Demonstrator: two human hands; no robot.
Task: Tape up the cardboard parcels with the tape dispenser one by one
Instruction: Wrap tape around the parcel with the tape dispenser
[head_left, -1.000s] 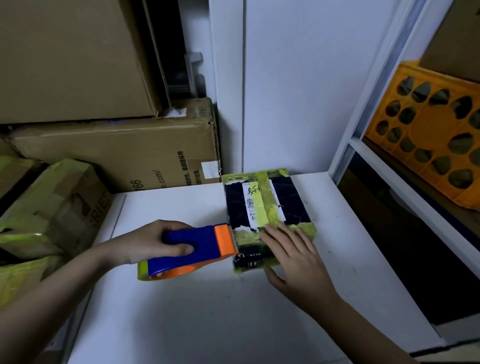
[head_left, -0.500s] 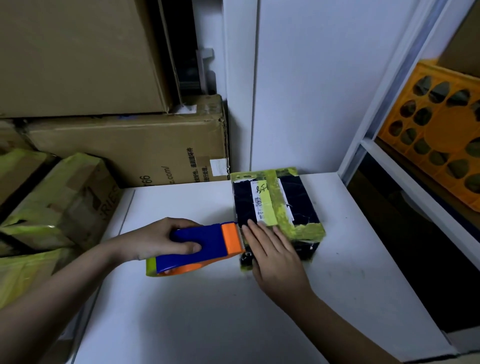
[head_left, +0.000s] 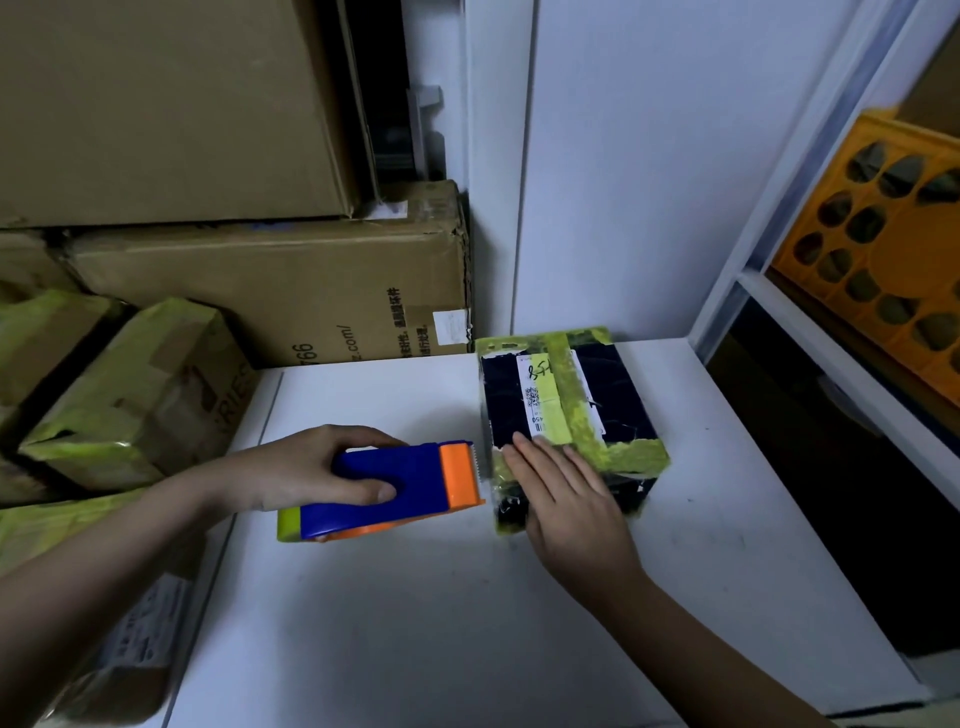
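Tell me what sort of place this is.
Probably a stockroom or parcel packing corner: stacked cardboard boxes behind the white table, tape-wrapped parcels piled at left, and an orange crate on a shelf.

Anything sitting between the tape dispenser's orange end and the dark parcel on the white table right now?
Nothing visible. The tape dispenser, gripped by the left hand, has its orange end just beside the parcel's left side. The right hand lies flat on the parcel's near end, not in that gap.
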